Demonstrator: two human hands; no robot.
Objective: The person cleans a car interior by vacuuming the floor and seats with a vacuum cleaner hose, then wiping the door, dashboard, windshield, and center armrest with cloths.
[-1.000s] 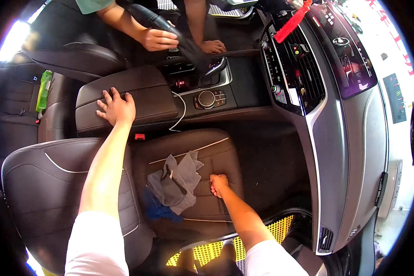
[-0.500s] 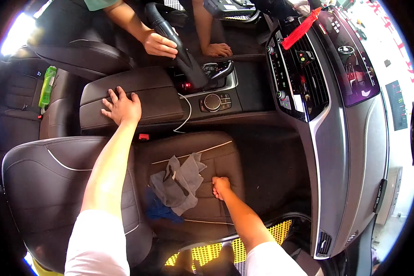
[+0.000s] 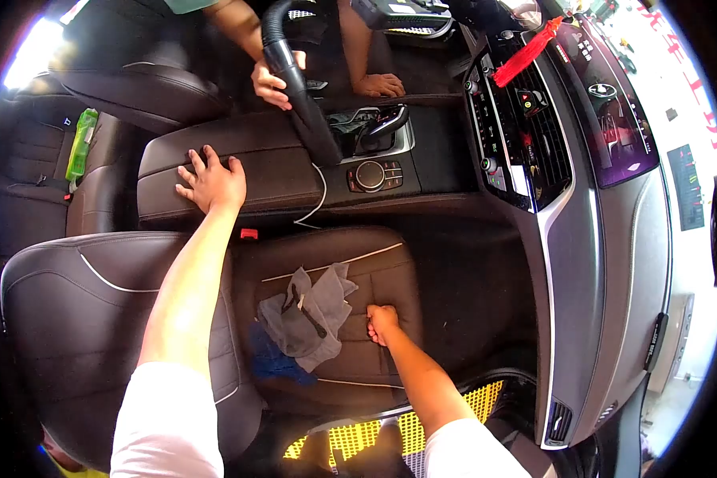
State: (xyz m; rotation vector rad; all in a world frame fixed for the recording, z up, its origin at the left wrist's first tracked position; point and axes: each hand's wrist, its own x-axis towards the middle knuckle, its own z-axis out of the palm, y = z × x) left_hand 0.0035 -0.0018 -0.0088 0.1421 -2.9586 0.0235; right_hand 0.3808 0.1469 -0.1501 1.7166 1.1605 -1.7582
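Observation:
My left hand (image 3: 213,183) lies flat with fingers spread on the brown leather armrest lid (image 3: 271,179) of the centre console. My right hand (image 3: 382,325) is closed in a fist, knuckles resting on the brown seat cushion (image 3: 374,255); nothing shows in it. Left of that fist, a crumpled grey cloth (image 3: 307,315) lies on the seat, partly over a blue cloth (image 3: 277,358). Across the console, another person's hand (image 3: 272,84) holds a black vacuum nozzle (image 3: 311,111), its tip down between the armrest and the gear lever (image 3: 390,119).
That person's other hand (image 3: 378,85) leans on the far seat. A white cord (image 3: 319,195) hangs by the armrest's front edge. The rotary knob (image 3: 370,176) sits on the console. A red tassel (image 3: 530,52) hangs before the dashboard screen. A green packet (image 3: 81,145) is on the rear seat.
The other person's vacuum nozzle has moved left, toward the armrest, and stands more upright; their grip on it has shifted. Both of my hands stay in place.

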